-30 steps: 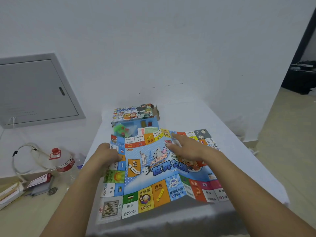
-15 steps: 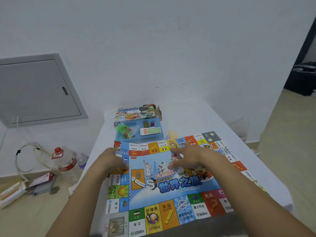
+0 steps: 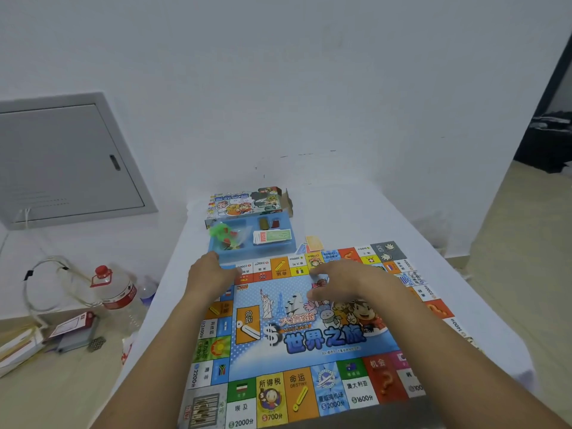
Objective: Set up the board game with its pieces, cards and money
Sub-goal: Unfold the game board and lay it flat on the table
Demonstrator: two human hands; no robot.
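The colourful paper game board [image 3: 309, 335] lies spread flat on the white table [image 3: 356, 212]. My left hand [image 3: 210, 272] rests on its far left corner with the fingers flat. Over the board's upper middle, my right hand [image 3: 337, 281] presses down with straight fingers. Behind the board stands a blue plastic tray [image 3: 278, 249] that holds a bag of green pieces [image 3: 224, 235], a stack of money and cards [image 3: 272, 236] and two small dark pieces [image 3: 269, 223]. The printed game box [image 3: 247, 202] stands behind the tray. A few loose cards [image 3: 312, 243] lie by the board's far edge.
Left of the table, on a lower surface, stand a water bottle with a red cap [image 3: 116, 289], a coiled white cable [image 3: 46, 283] and some booklets and cards [image 3: 55, 332]. A grey wall hatch [image 3: 62, 162] is at left. The table's right edge drops to the floor.
The board has gone from half-folded and raised to flat on the table. Both hands have slid toward its far edge, smoothing it.
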